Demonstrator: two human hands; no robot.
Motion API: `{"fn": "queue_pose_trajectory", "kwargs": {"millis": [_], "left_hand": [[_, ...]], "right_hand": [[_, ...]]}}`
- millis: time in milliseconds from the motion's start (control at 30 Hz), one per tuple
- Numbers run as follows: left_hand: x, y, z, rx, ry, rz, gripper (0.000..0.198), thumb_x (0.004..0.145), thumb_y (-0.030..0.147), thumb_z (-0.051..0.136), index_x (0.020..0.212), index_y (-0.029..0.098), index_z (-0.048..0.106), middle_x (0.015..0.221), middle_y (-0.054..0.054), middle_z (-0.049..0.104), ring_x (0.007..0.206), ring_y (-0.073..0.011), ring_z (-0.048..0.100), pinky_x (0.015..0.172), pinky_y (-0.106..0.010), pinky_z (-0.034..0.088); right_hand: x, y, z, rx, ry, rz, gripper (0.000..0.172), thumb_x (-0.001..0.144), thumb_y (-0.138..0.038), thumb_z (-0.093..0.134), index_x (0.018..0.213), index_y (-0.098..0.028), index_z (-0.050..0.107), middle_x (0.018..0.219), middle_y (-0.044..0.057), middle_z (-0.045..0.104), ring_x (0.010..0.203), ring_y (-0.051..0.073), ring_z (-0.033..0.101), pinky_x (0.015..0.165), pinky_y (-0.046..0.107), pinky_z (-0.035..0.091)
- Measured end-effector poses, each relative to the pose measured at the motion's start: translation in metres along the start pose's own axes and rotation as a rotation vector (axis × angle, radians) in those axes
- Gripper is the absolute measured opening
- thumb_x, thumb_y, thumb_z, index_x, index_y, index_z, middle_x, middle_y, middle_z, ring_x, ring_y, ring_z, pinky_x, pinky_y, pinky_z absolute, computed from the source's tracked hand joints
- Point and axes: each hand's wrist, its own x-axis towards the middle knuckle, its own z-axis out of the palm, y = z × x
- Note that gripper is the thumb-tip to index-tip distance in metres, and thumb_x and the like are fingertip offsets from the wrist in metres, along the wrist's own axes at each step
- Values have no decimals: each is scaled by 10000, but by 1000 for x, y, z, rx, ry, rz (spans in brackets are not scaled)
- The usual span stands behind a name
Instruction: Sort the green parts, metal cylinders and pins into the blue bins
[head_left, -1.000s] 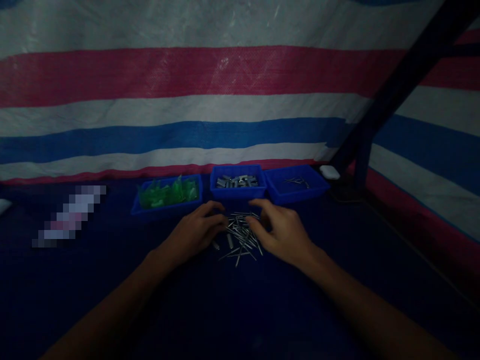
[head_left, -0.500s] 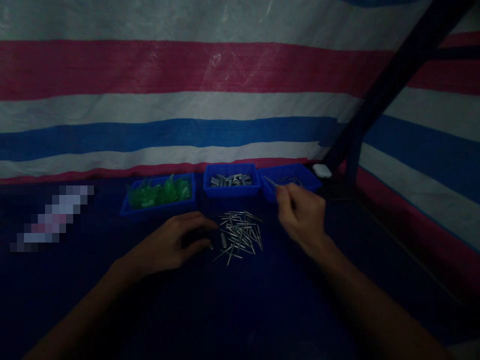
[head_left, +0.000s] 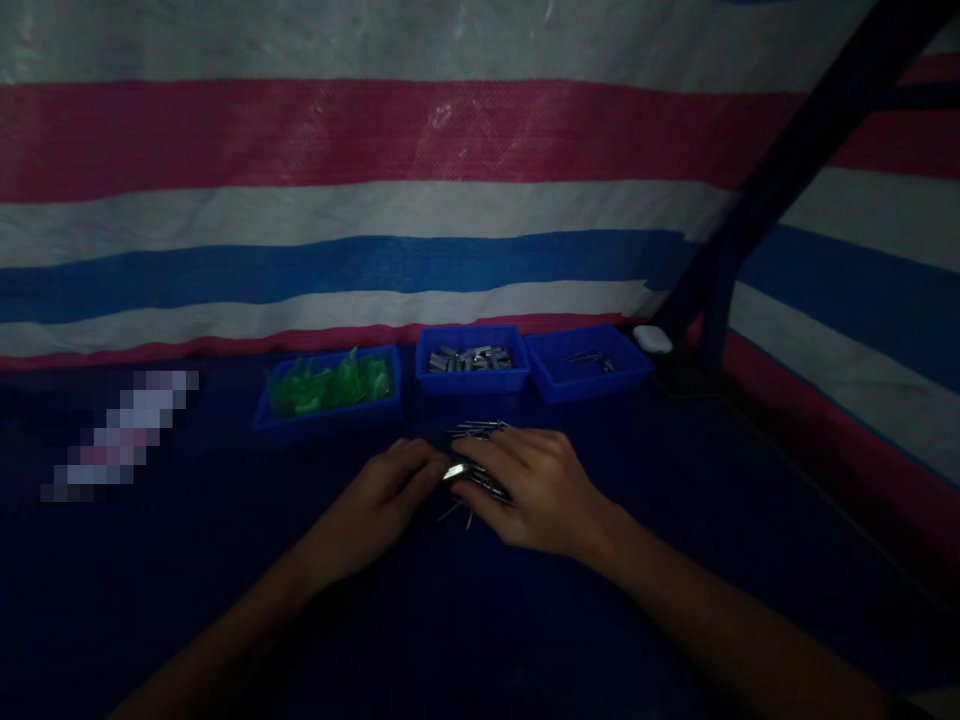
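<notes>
right hand (head_left: pixel 536 487) back from 1 o'clock blue tray (head_left: pixel 600 384) to pins (head_left: pixel 480 427), grip unclear, left hand (head_left: pixel 386 497) pinching shiny metal piece (head_left: pixel 454 471), so both hands now work together.

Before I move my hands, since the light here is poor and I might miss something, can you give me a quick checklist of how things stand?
1. Bright metal piece in sight: ok, between the left hand and the right hand.
2. Which hand grips it: cannot tell, the contact is too dark.
3. Pile of thin metal rods fully visible: not ok, the right hand covers part of it.
4. Left blue bin upright with green pieces in it: ok.
5. Middle blue bin upright with short metal pieces in it: ok.
6. Right blue bin upright with a few thin pieces in it: ok.
</notes>
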Motion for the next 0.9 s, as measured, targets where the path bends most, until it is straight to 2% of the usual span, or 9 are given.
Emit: {"fn": "queue_pose_trajectory", "kwargs": {"millis": [100,167,300,400,500,600,733,833,900], "left_hand": [[-2,6,2,-55,4,-30,351,903,367,314,677,176,502,691,19,544,678,-117,497,678,-235,427],[-3,6,2,-59,22,-23,363,911,356,296,670,174,498,681,21,537,659,-113,495,674,-237,431],[-3,-5,3,171,65,110,261,907,255,326,914,195,580,873,-24,583,847,-161,500,792,-310,421],[-4,-15,7,428,62,245,316,859,150,410,1129,261,530,1086,-54,543,1039,-223,423,869,-397,379],[-4,-18,10,526,44,281,315,849,124,423,1098,275,544,1120,-52,528,1089,-241,389,866,-421,377],[-3,-17,10,509,41,244,191,858,159,432,984,215,565,1058,-56,560,1067,-241,408,845,-418,388],[-2,-18,8,273,58,168,116,867,191,433,895,176,544,933,-48,593,947,-189,481,832,-358,411],[-2,-18,7,-18,103,85,176,881,225,410,1041,193,477,879,-23,601,854,-148,537,783,-298,438],[-3,-14,7,-191,106,44,263,888,241,391,1148,199,392,827,-4,600,774,-128,562,729,-269,452]], "right_hand": [[-1,-4,4,-5,-63,-74,206,851,-292,470,971,-182,597,689,5,621,644,127,577,579,243,412],[-1,-3,1,6,-39,-98,188,855,-278,470,925,-167,605,664,4,613,620,123,570,565,245,410],[4,7,-13,17,229,-63,189,855,-281,448,904,-179,599,661,18,624,570,122,553,537,264,412],[14,20,-21,-131,394,175,233,859,-306,408,989,-206,574,683,29,629,587,143,561,565,290,432],[23,32,-19,-291,297,428,338,837,-337,435,1120,-173,519,708,42,630,593,160,573,550,283,425],[19,31,-12,-278,151,502,427,824,-339,450,1200,-137,465,685,36,623,545,153,566,506,264,407],[5,12,-2,-58,6,315,391,845,-335,443,1182,-140,482,728,42,634,606,142,584,546,256,441],[2,-1,3,36,-91,106,292,849,-326,473,1089,-180,549,857,61,643,770,153,602,666,267,465],[3,-6,6,34,-133,44,223,857,-300,471,1016,-188,581,862,53,638,795,155,597,688,270,461]]}}
